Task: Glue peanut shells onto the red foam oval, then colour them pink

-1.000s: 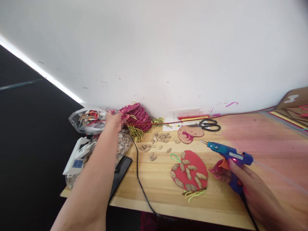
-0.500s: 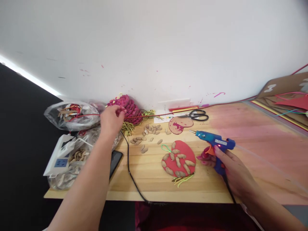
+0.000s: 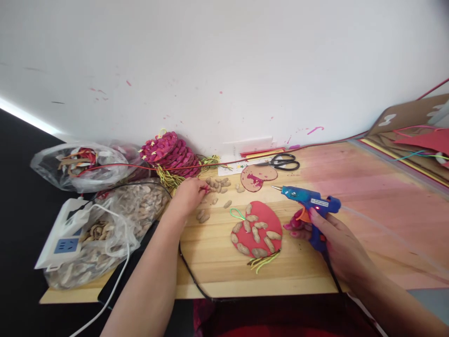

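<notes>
My right hand (image 3: 336, 234) is wrapped round a blue hot glue gun (image 3: 308, 199), fingers near its orange trigger. A red light glows on its side, and the nozzle points left. At the loose peanuts (image 3: 219, 182), my left hand (image 3: 189, 196) has its fingertips pinched together; whatever lies between them is hidden. In front of me is a red heart-shaped card (image 3: 268, 217) with several peanuts (image 3: 259, 225) on it. A green cord loop (image 3: 237, 214) shows at its upper left, and yellow-green strands (image 3: 263, 262) stick out below.
Black-handled scissors (image 3: 286, 162) lie by a brown heart-shaped piece (image 3: 259, 178). Magenta peanut ornaments (image 3: 170, 154) are heaped against the wall. At left are a white power strip (image 3: 65, 234), a bag of peanuts (image 3: 143, 201) and cables. Coloured card (image 3: 424, 140) stands at right.
My left hand has moved right and down from the magenta ornaments to the loose peanuts. The view has shifted a little; my right hand keeps the glue gun in nearly the same place.
</notes>
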A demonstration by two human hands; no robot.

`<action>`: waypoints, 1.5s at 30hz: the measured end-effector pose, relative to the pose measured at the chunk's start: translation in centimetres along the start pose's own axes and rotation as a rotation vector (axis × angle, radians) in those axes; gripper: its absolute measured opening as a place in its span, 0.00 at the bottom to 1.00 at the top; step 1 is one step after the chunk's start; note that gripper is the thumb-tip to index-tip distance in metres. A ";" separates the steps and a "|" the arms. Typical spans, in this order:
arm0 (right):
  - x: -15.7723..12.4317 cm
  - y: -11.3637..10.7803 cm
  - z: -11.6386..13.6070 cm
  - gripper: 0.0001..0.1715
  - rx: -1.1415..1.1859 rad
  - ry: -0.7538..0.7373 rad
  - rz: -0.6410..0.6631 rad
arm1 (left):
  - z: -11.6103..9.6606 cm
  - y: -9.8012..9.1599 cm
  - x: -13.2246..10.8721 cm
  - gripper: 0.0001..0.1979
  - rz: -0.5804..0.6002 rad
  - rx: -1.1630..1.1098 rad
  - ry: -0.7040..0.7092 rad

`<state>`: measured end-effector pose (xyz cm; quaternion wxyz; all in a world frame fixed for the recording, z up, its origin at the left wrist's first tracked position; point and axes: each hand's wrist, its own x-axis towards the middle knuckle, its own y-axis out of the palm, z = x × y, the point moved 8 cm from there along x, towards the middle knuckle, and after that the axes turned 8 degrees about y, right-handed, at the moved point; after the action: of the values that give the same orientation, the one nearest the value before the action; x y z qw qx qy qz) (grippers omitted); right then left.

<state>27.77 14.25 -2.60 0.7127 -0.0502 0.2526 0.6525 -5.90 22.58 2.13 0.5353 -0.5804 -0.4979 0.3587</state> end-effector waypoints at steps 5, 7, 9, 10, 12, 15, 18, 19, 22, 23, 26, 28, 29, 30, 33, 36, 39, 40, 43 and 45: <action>-0.1 -0.2 0.0 0.23 -0.004 0.017 -0.019 | 0.6 -0.6 -0.9 0.10 -0.148 -0.299 -0.094; -0.2 -0.2 0.0 0.22 -0.006 0.025 -0.027 | 1.0 -0.2 -1.1 0.11 -0.165 -0.480 -0.136; -0.3 -0.2 0.1 0.21 -0.002 0.028 -0.025 | 0.9 0.7 -1.0 0.12 -0.112 -0.596 -0.132; -0.3 -0.1 0.1 0.21 0.003 0.029 -0.025 | 0.9 1.3 -0.9 0.11 -0.080 -0.631 -0.129; -0.3 -0.1 0.2 0.23 0.018 0.026 -0.030 | 1.1 2.1 -0.8 0.11 -0.036 -0.667 -0.136; -0.2 -0.1 0.1 0.24 0.027 0.029 -0.045 | 1.3 2.6 -0.6 0.10 -0.018 -0.652 -0.153; -0.1 -0.2 -0.1 0.23 0.021 0.023 -0.055 | 1.2 2.2 -0.4 0.08 -0.046 -0.545 -0.159; -0.1 -0.3 -0.1 0.23 0.019 0.020 -0.058 | 1.2 2.1 -0.4 0.08 -0.058 -0.504 -0.160; 0.0 -0.3 -0.1 0.22 0.013 0.016 -0.063 | 1.1 1.4 -0.5 0.08 -0.106 -0.406 -0.166; -0.1 -0.3 -0.1 0.22 0.010 0.014 -0.063 | 1.2 1.1 -0.6 0.08 -0.130 -0.388 -0.167; -0.1 -0.1 0.0 0.23 -0.009 0.008 -0.062 | 1.5 -0.1 -1.0 0.12 -0.201 -0.337 -0.174; -0.1 -0.2 0.1 0.25 -0.017 0.005 -0.075 | 1.7 -0.6 -1.2 0.13 -0.212 -0.295 -0.187; 0.0 -0.2 0.1 0.26 -0.018 0.006 -0.081 | 1.9 -0.7 -1.3 0.13 -0.208 -0.270 -0.194; 0.0 -0.3 0.0 0.26 -0.017 0.007 -0.084 | 2.0 -0.8 -1.3 0.14 -0.204 -0.246 -0.200; 0.1 -0.4 -0.1 0.25 -0.020 0.011 -0.083 | 2.1 -0.4 -1.0 0.16 -0.207 -0.204 -0.188; 0.1 -0.5 -0.3 0.24 -0.024 0.009 -0.081 | 1.6 0.3 -0.6 0.18 -0.211 -0.186 -0.118; 0.1 -0.6 -0.3 0.24 -0.011 0.007 -0.072 | 0.9 1.0 -0.4 0.18 -0.148 -0.190 -0.054; 0.1 -0.5 -0.3 0.24 -0.007 0.011 -0.066 | 0.8 1.2 -0.4 0.18 -0.126 -0.195 -0.040; 0.1 -0.4 -0.3 0.23 0.008 0.030 -0.051 | 0.7 0.7 -0.4 0.18 -0.147 -0.201 -0.033; 0.0 -0.3 -0.2 0.24 0.013 0.035 -0.049 | 0.8 0.3 -0.3 0.19 -0.210 -0.190 -0.049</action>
<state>27.99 14.13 -2.83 0.7242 -0.0632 0.2681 0.6321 -6.68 22.49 1.72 0.5001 -0.5642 -0.6007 0.2659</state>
